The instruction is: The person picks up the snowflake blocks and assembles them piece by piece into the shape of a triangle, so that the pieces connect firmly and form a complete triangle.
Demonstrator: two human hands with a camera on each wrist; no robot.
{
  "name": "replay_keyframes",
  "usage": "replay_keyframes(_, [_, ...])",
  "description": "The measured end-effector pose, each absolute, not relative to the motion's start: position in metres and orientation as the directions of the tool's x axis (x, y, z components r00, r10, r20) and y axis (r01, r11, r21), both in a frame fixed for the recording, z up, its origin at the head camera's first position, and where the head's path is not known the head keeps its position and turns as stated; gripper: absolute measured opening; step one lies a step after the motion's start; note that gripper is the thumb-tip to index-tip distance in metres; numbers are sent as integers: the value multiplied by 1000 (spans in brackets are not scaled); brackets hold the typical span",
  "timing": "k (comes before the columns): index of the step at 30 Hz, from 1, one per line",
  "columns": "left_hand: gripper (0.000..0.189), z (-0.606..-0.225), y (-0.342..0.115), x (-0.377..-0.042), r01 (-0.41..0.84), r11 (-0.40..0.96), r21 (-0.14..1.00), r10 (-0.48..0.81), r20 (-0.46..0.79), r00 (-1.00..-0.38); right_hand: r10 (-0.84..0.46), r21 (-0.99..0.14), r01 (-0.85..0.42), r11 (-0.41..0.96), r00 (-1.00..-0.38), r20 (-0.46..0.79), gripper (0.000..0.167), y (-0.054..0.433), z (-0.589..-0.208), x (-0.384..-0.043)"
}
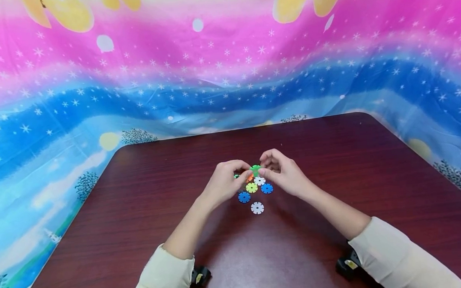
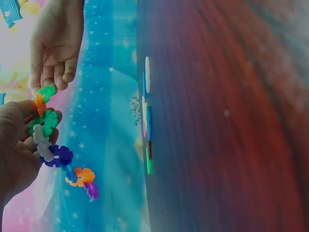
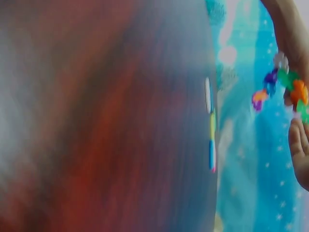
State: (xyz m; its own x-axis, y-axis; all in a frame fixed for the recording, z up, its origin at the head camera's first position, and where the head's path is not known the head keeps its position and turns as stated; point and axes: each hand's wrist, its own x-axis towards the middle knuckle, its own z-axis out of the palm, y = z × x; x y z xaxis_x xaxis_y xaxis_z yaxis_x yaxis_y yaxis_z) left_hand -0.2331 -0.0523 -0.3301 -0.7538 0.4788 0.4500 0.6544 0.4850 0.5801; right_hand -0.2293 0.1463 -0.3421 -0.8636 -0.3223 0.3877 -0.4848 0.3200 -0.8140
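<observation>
My left hand [image 1: 226, 180] holds a chain of interlocking snowflake discs [image 2: 60, 155] above the table. In the left wrist view the chain runs through green, white, dark blue, orange and purple discs, hanging away from the fingers. An orange disc [image 2: 40, 104] joins a bright green disc [image 1: 256, 170] at its upper end. Thumb and fingertips of my right hand [image 1: 286, 171] meet at the edge of that green disc, opposite the left hand. From the head view, the left fingers hide most of the chain.
Loose snowflake discs lie flat on the dark red table [image 1: 304, 252] below the hands: a white disc [image 1: 257, 208] nearest me, a blue disc [image 1: 244, 197], a yellow disc [image 1: 251, 187], another blue disc [image 1: 267, 188] and a second white disc [image 1: 259, 180]. A patterned cloth [image 1: 227, 67] hangs behind.
</observation>
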Motion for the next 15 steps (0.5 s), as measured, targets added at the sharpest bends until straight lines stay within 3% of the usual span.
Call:
replay_keyframes(3, [5, -330, -57, -234, 643, 503, 577, 445, 465, -765, -338, -850, -434, 298, -881, 331, 26, 150, -344, -241])
replay_keyframes(5, [5, -330, -60, -234, 637, 516, 574, 431, 469, -771, -344, -840, -402, 364, -896, 279, 27, 152, -346, -250])
replay_keyframes(10, [5, -329, -67, -234, 618, 534, 577, 407, 465, -786, -392, -664, -347, 663, -916, 87, 33, 153, -353, -265])
replay_keyframes(15, [6, -329, -71, -234, 612, 540, 578, 400, 463, -791, -423, -532, -314, 786, -901, -93, 33, 152, -361, -272])
